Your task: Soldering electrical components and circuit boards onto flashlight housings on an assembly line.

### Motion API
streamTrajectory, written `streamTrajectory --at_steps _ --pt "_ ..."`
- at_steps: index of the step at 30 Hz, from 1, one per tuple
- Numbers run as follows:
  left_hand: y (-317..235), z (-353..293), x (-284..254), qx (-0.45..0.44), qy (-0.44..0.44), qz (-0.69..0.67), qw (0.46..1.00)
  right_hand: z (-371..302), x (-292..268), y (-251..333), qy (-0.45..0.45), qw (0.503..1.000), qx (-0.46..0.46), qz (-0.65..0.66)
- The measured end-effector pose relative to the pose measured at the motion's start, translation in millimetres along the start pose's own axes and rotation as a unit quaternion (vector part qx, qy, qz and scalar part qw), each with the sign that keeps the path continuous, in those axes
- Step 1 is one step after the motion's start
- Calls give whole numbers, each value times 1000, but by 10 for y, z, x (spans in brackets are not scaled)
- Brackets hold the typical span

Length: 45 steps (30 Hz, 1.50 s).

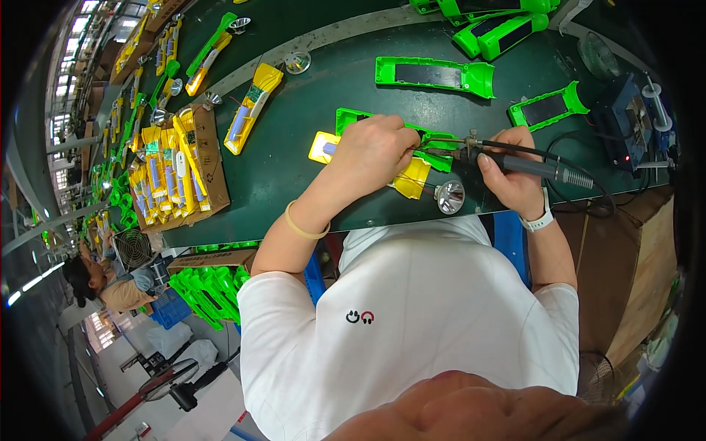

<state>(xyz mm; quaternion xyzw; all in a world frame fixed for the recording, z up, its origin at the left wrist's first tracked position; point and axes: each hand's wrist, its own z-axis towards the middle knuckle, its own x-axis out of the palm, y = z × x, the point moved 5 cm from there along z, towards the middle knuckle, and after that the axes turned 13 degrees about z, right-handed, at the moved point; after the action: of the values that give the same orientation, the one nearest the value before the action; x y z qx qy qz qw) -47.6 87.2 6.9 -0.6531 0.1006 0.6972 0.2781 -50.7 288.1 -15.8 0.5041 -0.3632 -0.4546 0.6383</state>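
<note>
My right hand (515, 176) is closed round the grey handle of a soldering iron (528, 165), whose metal tip and thin side tube point left. The tip meets the work beside the fingertips of my left hand (373, 153), which are pinched together. What they hold is hidden. Beneath that hand lie a green plastic shell (440, 160) and a yellow plastic shell (412, 181), partly covered by it. At the left a blue-violet cell shows in the yellow one. A round silver reflector (450, 197) rests beside them, with thin wires running from the yellow shell.
A soldering station (625, 125) with a cable stands at the right. Two green shells (434, 76) (548, 107) lie farther back. Left are a yellow assembly (250, 109) and a cardboard box (213, 165) of yellow assemblies. Another person (110, 287) sits far left.
</note>
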Motion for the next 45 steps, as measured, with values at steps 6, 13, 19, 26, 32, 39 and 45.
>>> streamTrajectory --at_steps 6,13,19,26,32,39,45 --pt "19 -19 -1 -4 1 -4 1000 -87 -214 187 -99 986 -40 125" --pt "28 -16 31 2 2 8 1000 66 224 9 -94 957 23 272" --pt "26 -21 30 -3 0 12 1000 133 249 -87 -90 961 36 260" --pt "-15 -41 64 -17 20 12 1000 127 205 -122 -93 964 30 248" --pt "-39 -75 70 -31 14 13 999 128 212 -122 -83 966 22 243" --pt "-49 -76 67 -32 24 13 999 104 203 -139 -96 964 29 245" --pt "-58 -111 50 -43 30 1 999 108 219 -119 -100 964 39 244"
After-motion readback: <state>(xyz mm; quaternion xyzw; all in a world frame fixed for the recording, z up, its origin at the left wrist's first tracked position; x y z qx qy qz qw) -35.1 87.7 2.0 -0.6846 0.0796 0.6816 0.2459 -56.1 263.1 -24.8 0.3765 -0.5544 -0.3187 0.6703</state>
